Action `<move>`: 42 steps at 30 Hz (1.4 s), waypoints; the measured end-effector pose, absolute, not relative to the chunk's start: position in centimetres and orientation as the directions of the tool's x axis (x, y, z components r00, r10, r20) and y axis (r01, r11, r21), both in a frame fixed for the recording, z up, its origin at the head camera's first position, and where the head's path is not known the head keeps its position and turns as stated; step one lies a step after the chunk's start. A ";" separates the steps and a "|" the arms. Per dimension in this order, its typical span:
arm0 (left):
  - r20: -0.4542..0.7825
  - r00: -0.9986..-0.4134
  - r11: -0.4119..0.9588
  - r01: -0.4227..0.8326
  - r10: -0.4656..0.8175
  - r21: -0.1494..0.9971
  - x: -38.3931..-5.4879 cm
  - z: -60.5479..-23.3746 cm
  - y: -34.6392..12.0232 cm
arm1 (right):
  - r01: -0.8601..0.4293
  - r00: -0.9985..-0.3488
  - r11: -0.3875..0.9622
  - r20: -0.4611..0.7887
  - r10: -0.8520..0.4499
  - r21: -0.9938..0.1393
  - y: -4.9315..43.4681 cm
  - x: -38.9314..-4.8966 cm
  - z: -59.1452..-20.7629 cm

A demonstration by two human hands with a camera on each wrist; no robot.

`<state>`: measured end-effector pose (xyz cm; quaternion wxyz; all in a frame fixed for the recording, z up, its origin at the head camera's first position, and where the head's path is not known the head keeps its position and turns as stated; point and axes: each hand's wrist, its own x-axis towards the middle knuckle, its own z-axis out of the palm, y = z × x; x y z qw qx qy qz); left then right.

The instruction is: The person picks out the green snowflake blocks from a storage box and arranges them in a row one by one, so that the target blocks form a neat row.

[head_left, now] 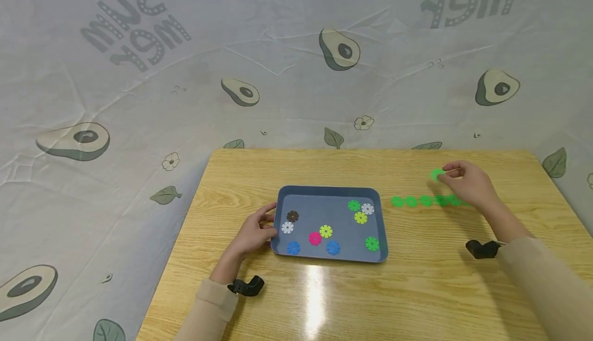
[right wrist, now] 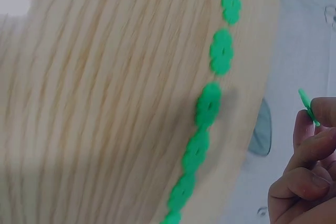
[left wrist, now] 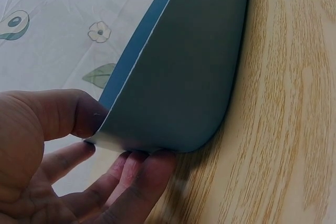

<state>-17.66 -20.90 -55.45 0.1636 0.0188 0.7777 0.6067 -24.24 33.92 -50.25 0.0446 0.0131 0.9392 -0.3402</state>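
Observation:
My right hand (head_left: 471, 184) pinches a green notched disc (head_left: 437, 175) between thumb and fingers, raised over the far right of the table. In the right wrist view the disc (right wrist: 306, 104) appears edge-on at the fingertips. Below that hand, a row of green notched discs (head_left: 411, 201) lies on the wood, partly hidden by the hand in the head view. My left hand (head_left: 255, 232) grips the left side of a blue-grey tray (head_left: 315, 207). In the left wrist view its thumb lies over the tray's rim (left wrist: 137, 61), with fingers against the outer wall.
Inside the tray lie several notched discs: brown (head_left: 293, 216), pink (head_left: 315, 238), blue (head_left: 333, 248), yellow (head_left: 326, 231), white (head_left: 367, 209) and green (head_left: 372, 243). The wooden table (head_left: 347, 300) ends at a pale patterned cloth (head_left: 287, 109) behind it.

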 end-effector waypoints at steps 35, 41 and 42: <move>-0.238 -0.945 0.254 -0.179 0.224 0.950 -17.1 -55.0 -20.9 | 0.241 -0.970 0.767 -0.156 0.185 -0.595 44.7 -19.2 -52.6; -0.238 -0.946 0.260 -0.178 0.220 0.949 -17.1 -54.9 -20.8 | 0.281 -0.959 0.774 -0.192 0.207 -0.568 45.6 -19.2 -53.5; -0.238 -0.946 0.262 -0.178 0.219 0.949 -17.0 -54.9 -20.8 | 0.285 -0.958 0.777 -0.196 0.210 -0.562 45.7 -19.2 -53.6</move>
